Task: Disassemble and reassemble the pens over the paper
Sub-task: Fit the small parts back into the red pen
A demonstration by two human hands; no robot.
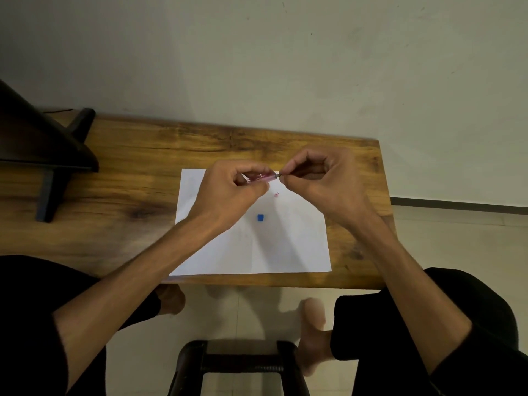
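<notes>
Wooden table [120, 212], paper [257, 250], pink pen [261, 177] half-hidden between both hands

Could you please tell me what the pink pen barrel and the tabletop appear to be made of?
The pink pen barrel looks like translucent glossy plastic, since light shows through it. The brown tabletop shows grain and knots with a mild sheen: varnished wood or wood-look laminate.
</notes>
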